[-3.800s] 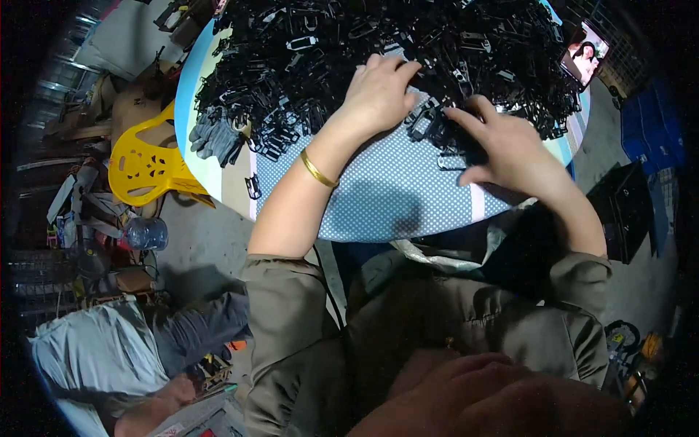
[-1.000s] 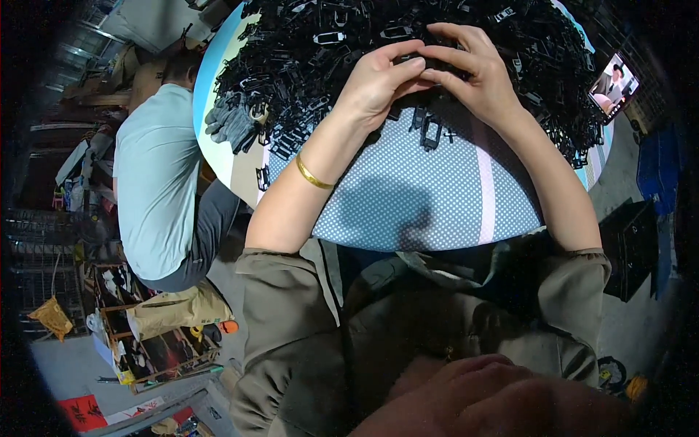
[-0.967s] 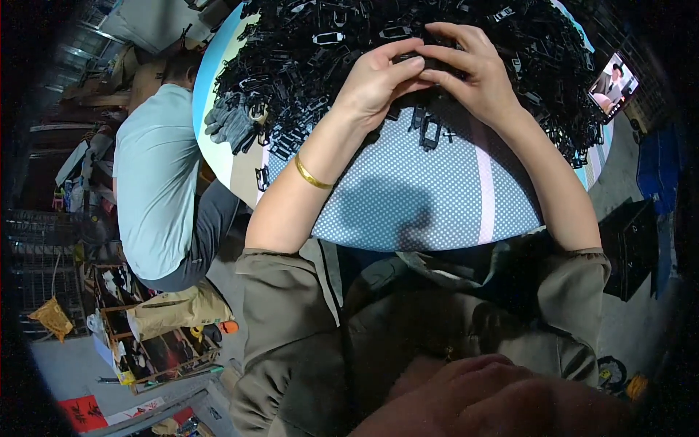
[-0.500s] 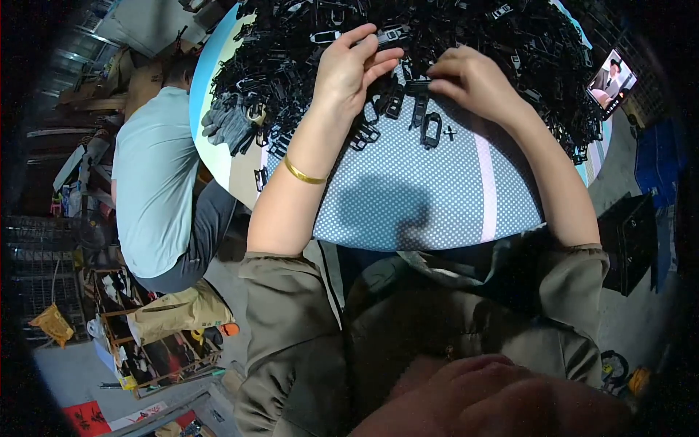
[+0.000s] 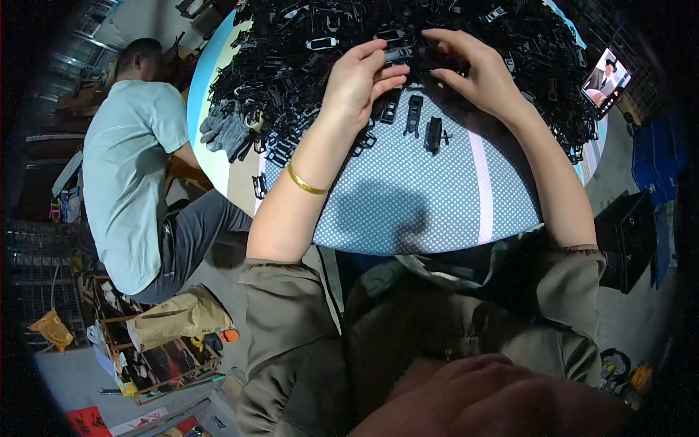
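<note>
1. Right hand (image 5: 489,78) has opened wider since the last frame; the nearest loose black part (image 5: 434,135) looks turned, its opening no longer facing my camera; I judge both hands to be between grips.
2. Its thumb and fingers stand well apart, dark parts behind the gap; the left hand (image 5: 352,89) has its fingers parted too, and I see nothing pinched there.
3. Two more parts (image 5: 413,115) lie just beside that one, below the hands; a small cross-shaped piece (image 5: 447,138) sits next to it; the heap of black parts (image 5: 539,80) spreads beyond.
4. Dotted blue cloth (image 5: 444,189) covers the near tabletop; a grey glove (image 5: 227,132) lies at left, a lit screen (image 5: 606,81) at right.
5. Off left, I see a co-worker (image 5: 131,182) has shifted outward, near a tan sack (image 5: 182,320).
</note>
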A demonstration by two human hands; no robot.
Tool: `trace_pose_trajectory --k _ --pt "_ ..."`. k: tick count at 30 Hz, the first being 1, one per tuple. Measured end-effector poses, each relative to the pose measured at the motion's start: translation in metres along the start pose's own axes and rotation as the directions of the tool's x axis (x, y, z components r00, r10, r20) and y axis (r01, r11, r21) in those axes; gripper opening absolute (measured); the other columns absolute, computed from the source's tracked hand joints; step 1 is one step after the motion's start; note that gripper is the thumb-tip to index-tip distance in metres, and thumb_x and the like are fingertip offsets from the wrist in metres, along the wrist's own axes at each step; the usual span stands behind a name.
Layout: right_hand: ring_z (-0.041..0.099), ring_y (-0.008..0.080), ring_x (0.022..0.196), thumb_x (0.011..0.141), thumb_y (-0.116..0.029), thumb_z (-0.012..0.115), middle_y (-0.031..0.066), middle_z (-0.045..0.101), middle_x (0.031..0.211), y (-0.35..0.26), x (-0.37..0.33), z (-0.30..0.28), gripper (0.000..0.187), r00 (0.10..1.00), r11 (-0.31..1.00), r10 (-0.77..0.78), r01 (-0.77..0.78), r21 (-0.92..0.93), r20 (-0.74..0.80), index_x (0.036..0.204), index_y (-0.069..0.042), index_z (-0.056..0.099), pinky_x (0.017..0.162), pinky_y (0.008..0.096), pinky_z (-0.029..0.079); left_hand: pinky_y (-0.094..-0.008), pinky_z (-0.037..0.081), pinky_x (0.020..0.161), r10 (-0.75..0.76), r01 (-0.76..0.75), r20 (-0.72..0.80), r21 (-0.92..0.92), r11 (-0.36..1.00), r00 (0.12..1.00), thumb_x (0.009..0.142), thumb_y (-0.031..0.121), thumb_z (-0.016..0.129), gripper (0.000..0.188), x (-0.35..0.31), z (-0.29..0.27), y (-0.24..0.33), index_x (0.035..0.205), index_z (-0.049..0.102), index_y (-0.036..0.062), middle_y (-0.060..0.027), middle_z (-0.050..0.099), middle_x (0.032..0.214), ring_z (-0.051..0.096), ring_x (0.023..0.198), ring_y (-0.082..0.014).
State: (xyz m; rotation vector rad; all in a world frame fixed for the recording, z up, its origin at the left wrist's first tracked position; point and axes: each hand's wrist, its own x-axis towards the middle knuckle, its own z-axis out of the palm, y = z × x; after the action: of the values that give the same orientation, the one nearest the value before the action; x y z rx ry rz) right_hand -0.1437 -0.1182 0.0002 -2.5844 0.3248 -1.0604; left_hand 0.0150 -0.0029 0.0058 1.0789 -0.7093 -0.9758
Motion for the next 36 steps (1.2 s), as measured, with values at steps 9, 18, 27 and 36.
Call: trace_pose_trajectory --k 9,18,27,36 --pt "0.052 0.0125 0.076 0.071 -0.013 0.067 0.0027 0.054 0.085 0.009 0.000 0.001 0.032 0.997 0.996 -0.038 0.033 -0.084 -0.062 0.102 -0.008 0.059 0.067 0.0240 0.045 -0.0281 0.053 0.072 -0.032 0.030 0.025 0.079 0.996 0.999 0.088 0.007 0.039 0.034 -0.003 0.009 -0.005 0.119 0.036 -0.0092 -0.0191 0.053 0.096 0.061 0.083 -0.0245" --pt "0.055 0.0067 0.055 0.080 -0.024 0.061 0.0004 0.058 0.066 -0.021 0.002 -0.005 0.023 0.898 0.708 0.387 -0.434 0.556 0.209 0.092 -0.005 0.058 0.053 0.0187 0.044 -0.0337 0.047 0.087 -0.022 0.027 0.136 -0.034 0.999 0.991 0.091 0.008 0.031 0.036 -0.012 0.017 -0.007 0.122 0.032 -0.0098 -0.0215 0.050 0.105 0.056 0.094 -0.0248" --pt "0.057 0.0071 0.056 0.079 -0.028 0.063 0.0029 0.061 0.065 -0.016 0.000 0.002 0.026 0.865 0.759 0.499 -0.463 0.458 0.048 0.077 -0.002 0.062 0.052 0.0191 0.044 -0.0329 0.047 0.087 0.004 0.001 0.136 -0.031 1.000 0.991 0.091 0.009 0.033 0.036 -0.011 0.018 -0.013 0.123 0.033 -0.0089 -0.0161 0.052 0.094 0.056 0.085 -0.0187" --pt "0.056 0.0070 0.054 0.075 -0.024 0.067 0.0026 0.060 0.062 -0.027 -0.005 0.011 0.024 0.890 0.766 0.448 -0.432 0.476 0.086 0.072 -0.001 0.062 0.050 0.0191 0.043 -0.0215 0.049 0.070 0.105 -0.113 0.055 0.157 0.981 0.993 0.083 0.006 0.053 0.044 -0.005 0.014 -0.020 0.122 0.036 -0.0084 -0.0120 0.058 0.090 0.058 0.078 -0.0135"
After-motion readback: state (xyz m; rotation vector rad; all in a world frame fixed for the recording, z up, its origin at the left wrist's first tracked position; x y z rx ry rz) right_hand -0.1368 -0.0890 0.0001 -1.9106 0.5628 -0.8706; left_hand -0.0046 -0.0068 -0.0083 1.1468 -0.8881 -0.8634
